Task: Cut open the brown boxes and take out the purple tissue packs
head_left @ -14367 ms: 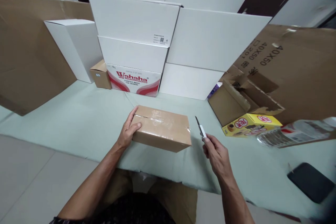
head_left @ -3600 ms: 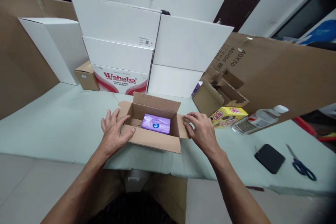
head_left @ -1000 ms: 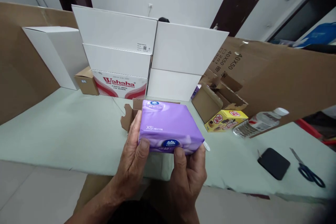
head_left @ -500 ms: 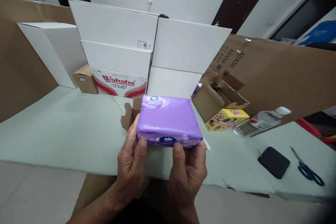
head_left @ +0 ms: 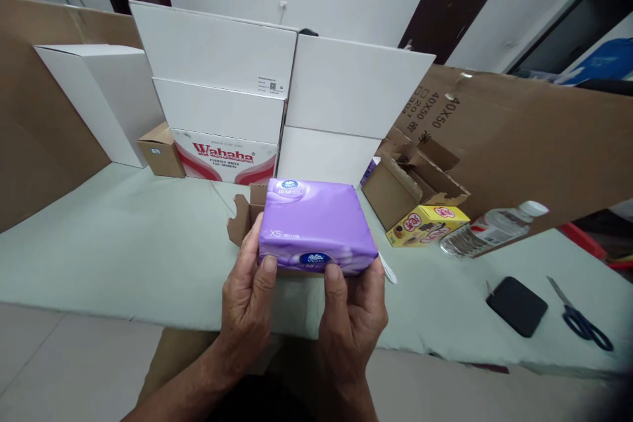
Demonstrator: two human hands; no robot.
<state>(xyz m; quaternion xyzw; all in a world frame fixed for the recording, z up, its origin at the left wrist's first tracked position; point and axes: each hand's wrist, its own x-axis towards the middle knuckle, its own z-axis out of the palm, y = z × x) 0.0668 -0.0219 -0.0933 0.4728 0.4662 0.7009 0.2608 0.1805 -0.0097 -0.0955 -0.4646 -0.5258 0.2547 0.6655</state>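
A purple tissue pack [head_left: 316, 214] with "XS" printed on its top is held between both hands. My left hand [head_left: 250, 287] grips its near left corner, thumb on the front face. My right hand [head_left: 353, 316] grips the near right corner, with the thumb against the front beside the blue logo; most of its fingers are hidden under the pack. Behind and beneath the pack is an open brown cardboard box [head_left: 240, 221], largely covered by it. A white item [head_left: 389, 271], too hidden to name, pokes out on the right.
A white Wahaba-style printed carton [head_left: 225, 155] stands at the back, flaps raised. To the right are open brown boxes [head_left: 390, 191], a yellow box [head_left: 425, 224], a water bottle [head_left: 494, 231], a black pad [head_left: 517, 306] and scissors [head_left: 578, 323]. A small brown box [head_left: 162, 155] sits left.
The tissue pack has shifted very slightly left and tilted a little in my hands. Both hands keep their grip, and the things around have not moved.
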